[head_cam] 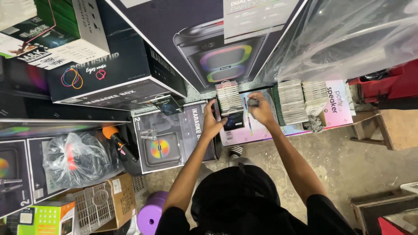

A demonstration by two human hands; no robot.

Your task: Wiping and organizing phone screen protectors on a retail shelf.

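Fingers of your left hand (212,124) pinch a small dark packet (234,120) at the pink box's (257,129) left edge, just below a row of stacked packets (228,96); your right hand (261,109) closes its fingers around a small dark object (253,102) over the box's middle

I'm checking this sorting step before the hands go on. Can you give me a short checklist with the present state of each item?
1. Left hand grips the small dark box: ok, fingers at its left edge.
2. Right hand holds a small dark item: ok; what it is, cannot tell.
3. Row of small flat packs standing upright behind the hands: ok.
4. Pink speaker carton under the rows lies flat: ok.
5. Neighbouring rows of packs tidy: ok, though a crumpled wrapper lies at their right end.
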